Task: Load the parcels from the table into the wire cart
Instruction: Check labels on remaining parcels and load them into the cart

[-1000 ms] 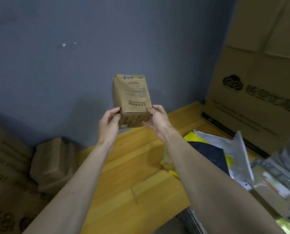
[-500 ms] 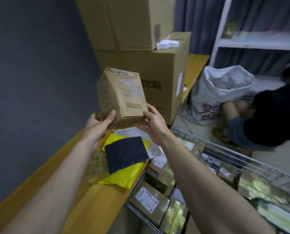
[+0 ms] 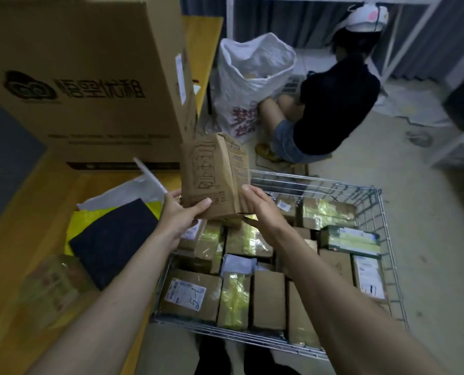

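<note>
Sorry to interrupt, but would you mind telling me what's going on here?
A person is loading parcels. The left hand and right hand hold a brown cardboard parcel upright above the wire cart, which is already packed with boxes. A yellow mailer and other packets lie on the wooden table.

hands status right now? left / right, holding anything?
Left hand: grips the lower left of the brown parcel, thumb across its face.
Right hand: grips the parcel's lower right edge, above the wire cart.

Big carton (image 3: 84, 77) running off top edge; taped parcel (image 3: 52, 288) on counter (image 3: 6, 266) blurring; box (image 3: 214, 180) hiding cart's (image 3: 360, 196) near-left corner.
</note>
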